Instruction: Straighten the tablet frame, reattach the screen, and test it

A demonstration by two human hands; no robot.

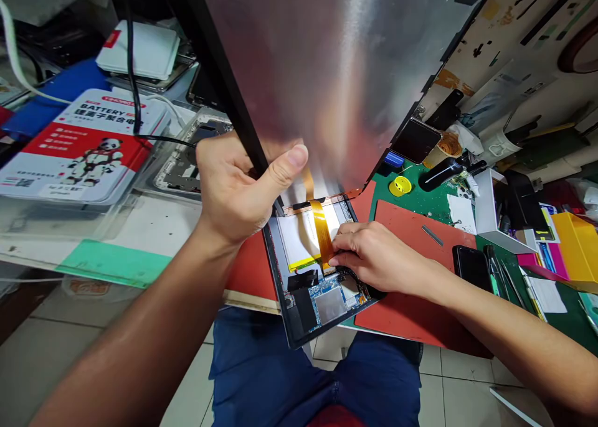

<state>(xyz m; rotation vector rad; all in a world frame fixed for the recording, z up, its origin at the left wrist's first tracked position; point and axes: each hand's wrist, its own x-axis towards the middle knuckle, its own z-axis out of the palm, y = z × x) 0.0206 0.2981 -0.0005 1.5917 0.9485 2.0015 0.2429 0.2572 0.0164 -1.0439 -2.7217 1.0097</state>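
My left hand [243,187] grips the lower left edge of a large screen panel [346,60], its thumb on the metallic back. The panel is raised and tilted above an opened tablet body [299,315]. An orange ribbon cable [320,228] runs from the panel down into the body, over a white battery [294,237]. A blue circuit board [329,302] lies at the body's near end. My right hand [362,253] is closed at the cable's lower end, fingertips pinched there; what they hold is too small to make out.
Left, a battery box [84,147] and an open device frame [182,162] lie on the bench. Right, a red mat [420,234] holds a black phone [471,268], with tweezers [499,274] beside it. A yellow lid [400,185] and black bottle [439,173] stand behind.
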